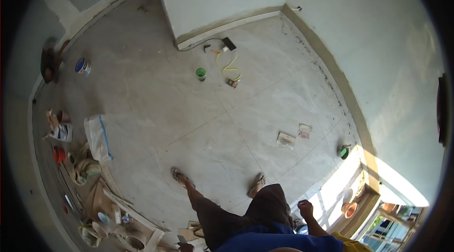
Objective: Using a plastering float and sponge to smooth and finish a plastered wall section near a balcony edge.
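Note:
My right hand point(306, 208) is closed in front of my right hip, and what its fingers hold, if anything, is hidden. A bucket point(299, 227) shows partly just beneath it, beside my thigh; whether hand and bucket are joined cannot be made out. At the lower edge my left hand point(186, 247) is mostly cut off and dark. A small flat grey piece point(181, 239) sticks up from it, its kind too small to tell. Below me, my sandalled feet stand apart on the grey tiled floor point(189, 114).
A person point(49, 65) crouches by the left wall near a blue-and-white bucket point(82, 66). Green pots point(201, 73), a yellow cord point(228, 68) and flat pieces point(285, 140) lie ahead. Sacks, boards and buckets point(103, 217) clutter the left. An orange pot point(350, 210) stands right.

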The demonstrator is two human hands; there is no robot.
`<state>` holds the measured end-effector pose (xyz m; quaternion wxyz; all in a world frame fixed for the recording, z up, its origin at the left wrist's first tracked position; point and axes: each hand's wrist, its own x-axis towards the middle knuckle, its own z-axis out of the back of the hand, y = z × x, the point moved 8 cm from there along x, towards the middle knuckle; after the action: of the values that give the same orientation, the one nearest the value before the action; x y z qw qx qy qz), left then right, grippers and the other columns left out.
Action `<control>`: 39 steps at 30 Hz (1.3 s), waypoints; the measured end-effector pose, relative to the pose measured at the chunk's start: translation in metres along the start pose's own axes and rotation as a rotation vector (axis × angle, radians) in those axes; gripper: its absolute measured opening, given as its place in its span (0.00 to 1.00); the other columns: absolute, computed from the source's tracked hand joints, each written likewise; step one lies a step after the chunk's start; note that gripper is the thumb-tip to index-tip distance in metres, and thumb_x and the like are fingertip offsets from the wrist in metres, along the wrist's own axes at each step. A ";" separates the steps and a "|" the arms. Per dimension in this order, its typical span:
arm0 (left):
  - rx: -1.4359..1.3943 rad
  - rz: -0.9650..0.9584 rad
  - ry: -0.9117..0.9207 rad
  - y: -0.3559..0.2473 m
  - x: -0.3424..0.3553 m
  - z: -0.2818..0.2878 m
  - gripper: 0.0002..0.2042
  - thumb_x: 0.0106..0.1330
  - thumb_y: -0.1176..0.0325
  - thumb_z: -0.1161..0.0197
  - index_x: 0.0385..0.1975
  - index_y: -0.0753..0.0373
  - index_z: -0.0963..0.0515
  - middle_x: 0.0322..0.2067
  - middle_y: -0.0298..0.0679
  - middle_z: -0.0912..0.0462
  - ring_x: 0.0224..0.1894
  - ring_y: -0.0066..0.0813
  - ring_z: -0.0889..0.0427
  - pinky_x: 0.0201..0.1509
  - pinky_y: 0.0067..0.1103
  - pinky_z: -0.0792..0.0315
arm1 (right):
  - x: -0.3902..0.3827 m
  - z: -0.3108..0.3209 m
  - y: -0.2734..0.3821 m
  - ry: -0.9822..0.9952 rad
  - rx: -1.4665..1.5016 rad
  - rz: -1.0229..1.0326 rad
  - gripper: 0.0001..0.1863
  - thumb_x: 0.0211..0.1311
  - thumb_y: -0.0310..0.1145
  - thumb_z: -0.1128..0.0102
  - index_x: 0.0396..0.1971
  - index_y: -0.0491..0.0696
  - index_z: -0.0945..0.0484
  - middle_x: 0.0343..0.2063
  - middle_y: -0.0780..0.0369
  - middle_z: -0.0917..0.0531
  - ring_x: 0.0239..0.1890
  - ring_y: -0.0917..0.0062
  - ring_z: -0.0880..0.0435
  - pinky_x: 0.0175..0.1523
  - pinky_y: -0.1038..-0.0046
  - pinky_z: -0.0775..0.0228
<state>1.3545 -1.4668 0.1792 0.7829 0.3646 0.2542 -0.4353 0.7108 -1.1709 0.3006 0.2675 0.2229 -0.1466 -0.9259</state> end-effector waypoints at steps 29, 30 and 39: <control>0.787 -0.895 -0.247 -0.674 -0.476 -0.149 0.25 0.66 0.75 0.46 0.63 0.66 0.40 0.60 0.52 0.29 0.59 0.52 0.25 0.56 0.41 0.27 | -0.390 -0.008 -0.298 -0.651 1.333 -1.731 0.13 0.55 0.31 0.35 0.40 0.42 0.18 0.27 0.60 0.15 0.31 0.77 0.16 0.36 0.73 0.23; 0.742 -0.856 -0.222 -0.690 -0.484 -0.151 0.25 0.65 0.75 0.46 0.63 0.66 0.40 0.61 0.52 0.29 0.59 0.52 0.25 0.56 0.41 0.26 | -0.376 0.021 -0.317 -0.725 1.325 -1.673 0.12 0.57 0.31 0.36 0.40 0.42 0.19 0.26 0.61 0.17 0.29 0.78 0.17 0.34 0.75 0.25; 0.662 -1.210 -0.140 -0.874 -0.838 -0.305 0.30 0.65 0.80 0.53 0.69 0.62 0.48 0.62 0.54 0.33 0.49 0.53 0.18 0.40 0.39 0.17 | -0.359 0.004 -0.332 -0.947 1.684 -1.816 0.07 0.62 0.27 0.40 0.38 0.42 0.21 0.24 0.62 0.20 0.23 0.76 0.20 0.28 0.73 0.27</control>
<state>0.1600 -1.1199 0.2883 0.2648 0.3494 0.2155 -0.8726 0.8375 -0.6985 0.2946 -0.7385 -0.0046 -0.5506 -0.3892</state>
